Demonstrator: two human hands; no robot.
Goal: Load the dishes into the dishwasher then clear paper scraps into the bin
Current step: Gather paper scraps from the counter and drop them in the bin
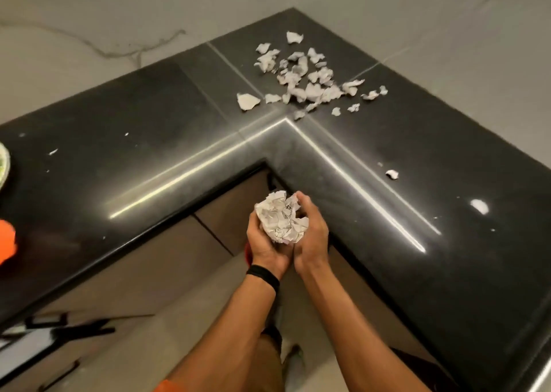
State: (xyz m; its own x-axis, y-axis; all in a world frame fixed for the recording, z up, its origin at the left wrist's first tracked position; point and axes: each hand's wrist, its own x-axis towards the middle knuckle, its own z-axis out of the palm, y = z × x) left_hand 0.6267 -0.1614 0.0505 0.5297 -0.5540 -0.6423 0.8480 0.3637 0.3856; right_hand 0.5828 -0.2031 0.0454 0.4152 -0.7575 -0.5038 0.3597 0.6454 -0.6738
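Observation:
A bunch of crumpled white paper scraps (281, 217) is cupped between my two hands in front of the counter's inner corner. My left hand (264, 242), with a black wristband, holds the bunch from the left and below. My right hand (311, 230) curls round it from the right. Several more torn paper scraps (304, 78) lie scattered in the far corner of the black counter (149, 129). A single scrap (392, 173) lies on the right arm of the counter. A small red thing shows just under my left hand; what it is cannot be told.
The L-shaped black counter wraps around me, with marble-look walls behind it. A plate rim (4, 165) and an orange object (6, 242) sit at the left edge. Brown cabinet fronts (208, 213) stand under the counter. Dark rack parts (59, 329) show at lower left.

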